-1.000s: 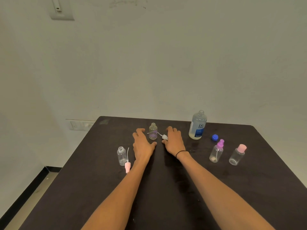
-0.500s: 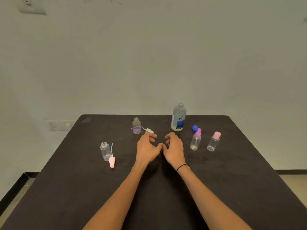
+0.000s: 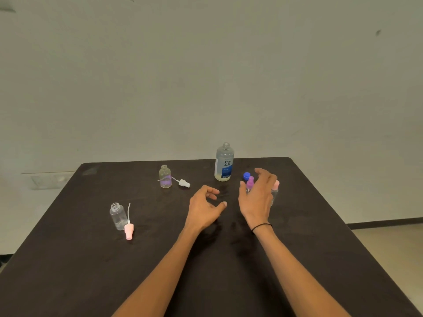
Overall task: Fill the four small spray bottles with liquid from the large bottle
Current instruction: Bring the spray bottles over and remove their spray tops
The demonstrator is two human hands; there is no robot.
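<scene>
The large clear bottle [image 3: 224, 163] with a blue label stands uncapped at the table's far middle, its blue cap [image 3: 246, 175] lying to its right. My right hand [image 3: 257, 197] hovers with fingers spread around the purple-topped spray bottle [image 3: 250, 183], partly hiding it and the pink-topped spray bottle [image 3: 275, 189] behind it. My left hand [image 3: 204, 208] is open over the table centre, holding nothing. An uncapped small bottle [image 3: 165, 177] stands at the far left-centre with its white spray head [image 3: 184, 183] lying beside it. Another uncapped small bottle [image 3: 118, 216] stands at the left beside its pink spray head [image 3: 128, 229].
The dark table [image 3: 68, 259] reaches to a pale wall behind. A wall socket plate [image 3: 48, 180] sits low on the wall at the left. Floor shows past the table's right edge.
My right hand has moved right and forward from the table centre to the purple-topped bottle. My left hand has opened and stayed near the centre. The camera has shifted, too.
</scene>
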